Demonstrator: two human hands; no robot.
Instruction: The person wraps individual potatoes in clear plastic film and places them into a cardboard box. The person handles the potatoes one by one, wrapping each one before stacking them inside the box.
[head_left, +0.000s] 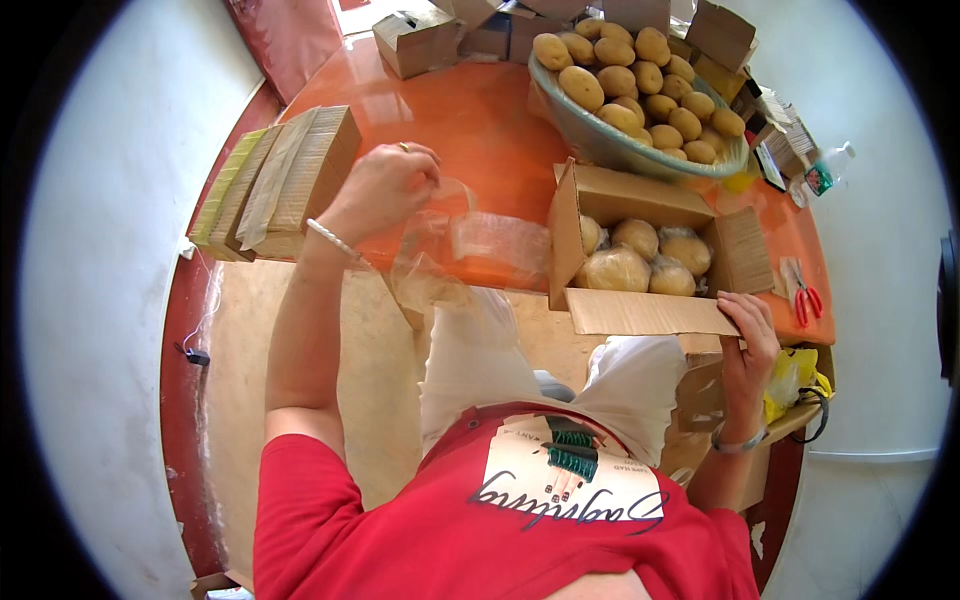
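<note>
An open cardboard box (637, 191) stands at the table's near edge, with several potatoes (616, 268) wrapped in clear plastic inside. My right hand (750, 326) grips the right end of its near flap (649, 313), thumb below and fingers on top. My left hand (394, 180) is raised over the table left of the box, fingers curled; clear film or tape (499, 238) lies between it and the box, one curved strip close to the fingers. Whether the fingers hold that strip I cannot tell. Behind the box, a plastic-lined basin (566, 124) is heaped with unwrapped potatoes (615, 80).
Flattened cardboard (300, 176) is stacked at the left of the orange table (480, 112). Red-handled scissors (804, 296) lie right of the box, a plastic bottle (821, 176) beyond. More cardboard boxes (416, 49) line the far edge. A yellow plastic bag (793, 379) sits below right.
</note>
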